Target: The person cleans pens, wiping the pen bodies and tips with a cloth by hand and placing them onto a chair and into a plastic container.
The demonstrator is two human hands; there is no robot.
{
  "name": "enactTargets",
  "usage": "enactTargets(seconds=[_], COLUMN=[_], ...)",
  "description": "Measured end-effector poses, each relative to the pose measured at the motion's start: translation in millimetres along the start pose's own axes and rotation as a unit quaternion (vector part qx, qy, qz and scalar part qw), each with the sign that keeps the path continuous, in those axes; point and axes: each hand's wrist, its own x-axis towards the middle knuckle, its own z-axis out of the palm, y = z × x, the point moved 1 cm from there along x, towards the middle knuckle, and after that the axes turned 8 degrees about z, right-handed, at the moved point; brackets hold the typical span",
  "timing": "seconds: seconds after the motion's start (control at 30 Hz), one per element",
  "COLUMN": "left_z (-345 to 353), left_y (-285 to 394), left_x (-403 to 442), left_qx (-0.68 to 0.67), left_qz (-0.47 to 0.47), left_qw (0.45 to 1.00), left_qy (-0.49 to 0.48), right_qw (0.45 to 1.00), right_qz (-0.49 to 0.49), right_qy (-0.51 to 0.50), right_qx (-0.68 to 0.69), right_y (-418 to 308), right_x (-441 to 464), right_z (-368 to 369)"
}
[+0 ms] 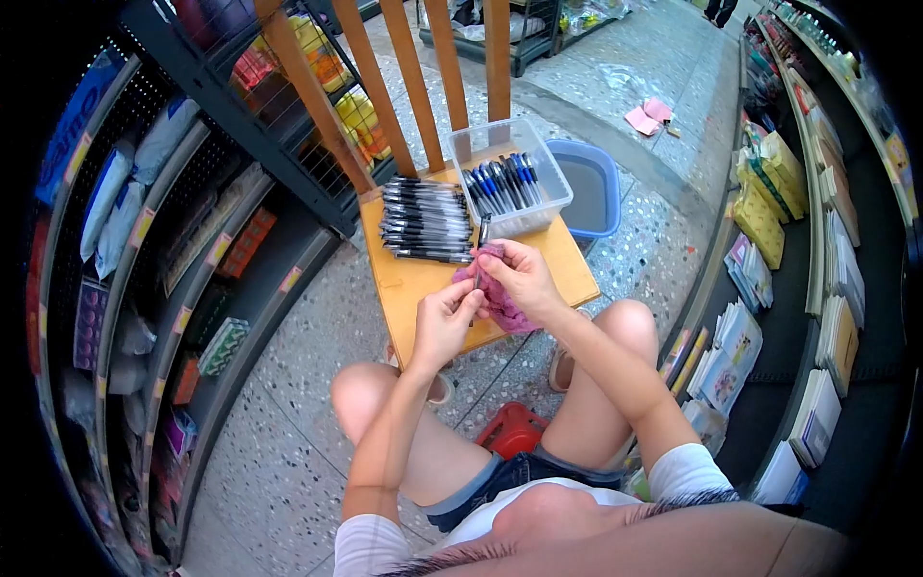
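Observation:
Between my two hands, over the front of a wooden chair seat (391,298), is a pen (485,229). My left hand (445,317) pinches its lower end. My right hand (519,276) closes round the pen's upper part with a pinkish-purple cloth (508,310), which hangs below the fingers. Just beyond my left hand lies a stacked pile of clear-barrelled pens with dark ends (423,219). Past my right hand stands a clear plastic box (545,197) holding several blue and black pens (502,183).
A blue basin (591,188) with greyish water stands on the floor right behind the chair. Shelves of packaged goods (221,240) rise at left, and shelves with notebooks (726,356) at right. A red stool (511,430) is under me. Pink paper (649,115) lies on the floor.

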Motion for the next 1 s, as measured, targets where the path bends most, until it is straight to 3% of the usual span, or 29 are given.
enactTargets(seconds=[0.43,0.73,0.83,0.93,1.0], left_z=[-4,-13,-18,-31,-34], left_y=[19,4,4,12,9], left_x=[-2,-1,3,11,14], left_qx=[-0.186,-0.221,-0.085,-0.067,-0.036], left_qz=[-0.057,-0.052,-0.048,-0.124,-0.067], left_qw=[0.967,0.964,0.986,0.989,0.997], left_qy=[-0.163,-0.141,-0.137,-0.055,0.026], right_qw=[0.990,0.983,0.991,0.996,0.992], right_qz=[0.059,0.090,0.067,0.038,0.069], right_qy=[-0.038,-0.121,-0.102,-0.070,-0.088], right_qx=[0.121,0.107,0.062,-0.037,-0.064], right_y=[-2,-11,-3,10,11], right_x=[-2,-10,-6,1,0], right_z=[-4,6,2,-3,-4])
